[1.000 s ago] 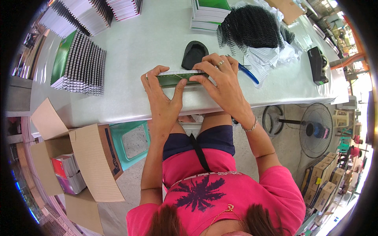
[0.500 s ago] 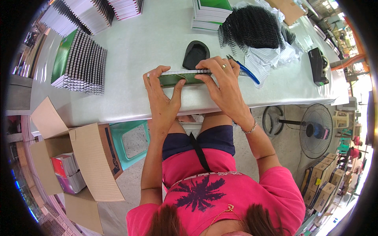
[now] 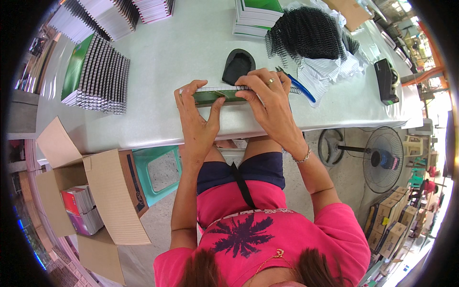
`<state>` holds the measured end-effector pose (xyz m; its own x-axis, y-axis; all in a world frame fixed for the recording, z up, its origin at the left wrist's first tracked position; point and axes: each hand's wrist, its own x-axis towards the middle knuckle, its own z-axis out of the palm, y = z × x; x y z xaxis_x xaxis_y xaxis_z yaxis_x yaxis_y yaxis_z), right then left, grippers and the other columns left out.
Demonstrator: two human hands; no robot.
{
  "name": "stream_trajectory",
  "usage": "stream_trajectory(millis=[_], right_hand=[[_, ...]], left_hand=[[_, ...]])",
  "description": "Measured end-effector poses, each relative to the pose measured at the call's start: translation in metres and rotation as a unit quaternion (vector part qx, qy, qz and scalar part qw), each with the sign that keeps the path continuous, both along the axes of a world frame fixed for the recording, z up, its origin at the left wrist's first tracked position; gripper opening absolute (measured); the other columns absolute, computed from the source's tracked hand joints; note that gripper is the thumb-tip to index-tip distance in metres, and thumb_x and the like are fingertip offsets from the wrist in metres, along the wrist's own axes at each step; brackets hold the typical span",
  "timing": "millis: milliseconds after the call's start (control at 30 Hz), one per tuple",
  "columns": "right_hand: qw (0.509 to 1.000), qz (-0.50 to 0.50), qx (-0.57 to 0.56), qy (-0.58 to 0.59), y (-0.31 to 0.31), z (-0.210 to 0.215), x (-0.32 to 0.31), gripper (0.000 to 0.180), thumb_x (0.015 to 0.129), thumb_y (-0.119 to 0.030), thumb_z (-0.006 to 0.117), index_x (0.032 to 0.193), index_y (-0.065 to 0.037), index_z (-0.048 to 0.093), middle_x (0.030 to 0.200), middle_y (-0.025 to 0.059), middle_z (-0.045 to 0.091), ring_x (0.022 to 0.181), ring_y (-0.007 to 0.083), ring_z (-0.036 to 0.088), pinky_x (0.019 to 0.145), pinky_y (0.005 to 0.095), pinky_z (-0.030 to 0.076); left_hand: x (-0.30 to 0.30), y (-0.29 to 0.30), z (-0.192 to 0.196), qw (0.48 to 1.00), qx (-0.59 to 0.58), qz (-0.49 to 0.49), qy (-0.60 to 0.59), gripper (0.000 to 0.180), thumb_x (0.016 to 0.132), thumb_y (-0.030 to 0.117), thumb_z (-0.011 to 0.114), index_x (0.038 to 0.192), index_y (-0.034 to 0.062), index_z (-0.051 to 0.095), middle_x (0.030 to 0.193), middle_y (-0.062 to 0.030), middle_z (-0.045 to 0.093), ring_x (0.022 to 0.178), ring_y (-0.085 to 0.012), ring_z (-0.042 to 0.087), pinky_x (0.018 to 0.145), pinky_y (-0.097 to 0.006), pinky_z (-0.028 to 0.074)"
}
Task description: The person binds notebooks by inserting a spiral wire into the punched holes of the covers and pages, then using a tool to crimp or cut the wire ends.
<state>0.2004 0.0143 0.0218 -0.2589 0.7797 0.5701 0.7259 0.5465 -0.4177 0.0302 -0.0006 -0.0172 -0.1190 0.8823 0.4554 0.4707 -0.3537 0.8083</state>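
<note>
A green-covered notebook (image 3: 206, 98) stands on edge near the table's front, its punched page edge facing up. My left hand (image 3: 200, 117) is closed around its left end, thumb on the cover and fingers behind. My right hand (image 3: 271, 100) grips the right end, fingertips at the top edge where a dark spiral binding coil (image 3: 295, 90) runs along the holes and pokes out past my fingers. How far the coil is threaded under my hand is hidden. Just behind lies a black hollow rounded tray (image 3: 238, 67). Blue-handled pliers (image 3: 299, 86) rest beside my right hand.
A heap of black coils (image 3: 308, 33) lies on white paper at the back right. Stacked spiral notebooks (image 3: 103, 74) stand left, green books (image 3: 258, 16) at the back. A black tape dispenser (image 3: 386, 81) sits far right. An open carton (image 3: 117, 191) and a fan (image 3: 382, 160) flank me.
My right fingertips have shifted slightly left along the notebook's top edge. My left hand and the notebook stay nearly where they were.
</note>
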Motion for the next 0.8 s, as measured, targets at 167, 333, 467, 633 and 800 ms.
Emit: stream_trajectory(millis=[167,333,467,633,800], right_hand=[[0.999,0.036,-0.014,0.014,0.004,0.008,0.008,0.015,0.094,-0.023,0.061,0.1,-0.011,0.068,0.098,0.0049,0.062,0.095,0.0259,0.056,0.095,0.0446,0.033],[0.984,0.041,-0.134,0.108,0.026,0.036,0.03,0.017,0.092,-0.019,0.063,0.104,-0.007,0.065,0.102,0.0084,0.061,0.101,0.0277,0.056,0.091,0.0388,0.039],[0.98,0.113,-0.156,0.046,0.049,0.019,0.043,0.033,0.082,-0.02,0.075,0.109,-0.007,0.061,0.13,0.0132,0.053,0.119,0.0315,0.05,0.101,0.0406,0.039],[0.972,0.13,-0.196,0.015,0.058,-0.023,0.035,0.044,0.075,-0.024,0.082,0.11,-0.01,0.061,0.152,0.015,0.035,0.136,0.034,0.04,0.11,0.0393,0.036],[0.942,0.125,-0.296,0.092,0.059,-0.013,0.036,0.048,0.073,-0.036,0.085,0.104,-0.007,0.061,0.139,0.0191,0.047,0.121,0.0341,0.05,0.104,0.0385,0.04]], left_hand=[[-0.005,-0.001,0.006,0.998,-0.033,-0.032,-0.04,0.041,0.084,0.01,0.073,0.118,0.0046,0.051,0.111,-0.0116,0.047,0.106,-0.0251,0.048,0.093,-0.036,0.041],[-0.027,0.004,-0.004,0.993,-0.033,-0.077,-0.082,0.036,0.08,0.006,0.07,0.11,0.0038,0.051,0.107,-0.01,0.044,0.103,-0.0242,0.047,0.092,-0.033,0.039],[-0.027,0.008,-0.005,0.99,-0.027,-0.105,-0.095,0.038,0.076,0.003,0.069,0.109,0.0043,0.051,0.107,-0.0096,0.043,0.103,-0.0238,0.046,0.092,-0.033,0.038],[-0.027,0.009,-0.004,0.988,-0.019,-0.118,-0.102,0.041,0.075,0.006,0.074,0.109,0.0053,0.051,0.107,-0.009,0.043,0.104,-0.0231,0.046,0.092,-0.033,0.039],[-0.026,0.007,-0.005,0.985,-0.05,-0.106,-0.123,0.048,0.073,0.013,0.081,0.11,0.0052,0.052,0.107,-0.0079,0.043,0.101,-0.0221,0.047,0.09,-0.033,0.039]])
